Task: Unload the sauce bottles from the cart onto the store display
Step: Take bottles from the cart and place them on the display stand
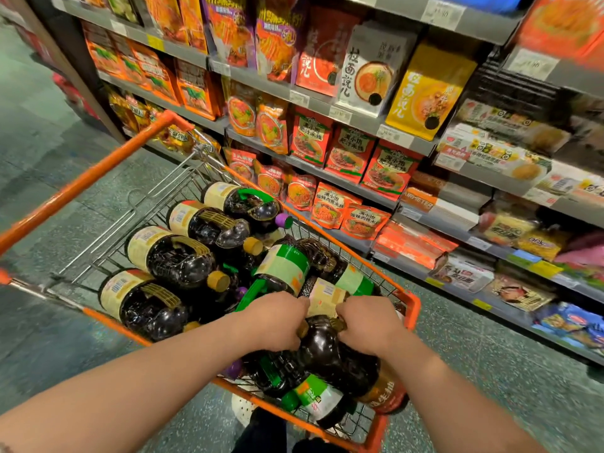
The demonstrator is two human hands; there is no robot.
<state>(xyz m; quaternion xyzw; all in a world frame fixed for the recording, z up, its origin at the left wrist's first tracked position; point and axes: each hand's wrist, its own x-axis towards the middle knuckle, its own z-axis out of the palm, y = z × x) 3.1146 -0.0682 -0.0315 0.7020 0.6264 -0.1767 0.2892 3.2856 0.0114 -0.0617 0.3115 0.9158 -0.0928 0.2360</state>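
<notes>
Step in hand: picking up from the cart (412, 308). Both hands reach into the near end; left hand (273, 322) and right hand (367, 325) curl round the handle region of one dark sauce bottle (322, 351), though the exact grip is partly hidden. Other bottles (170, 256) lie in the basket. Next: lift clear, turn to the shelves (359, 188).

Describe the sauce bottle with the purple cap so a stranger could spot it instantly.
Start at the orange-framed wire shopping cart. Four dark plastic sauce bottles lie side by side along its left. Take the farthest one, the dark bottle with a green handle: it alone there has a purple cap; its neighbours' are tan.
</notes>
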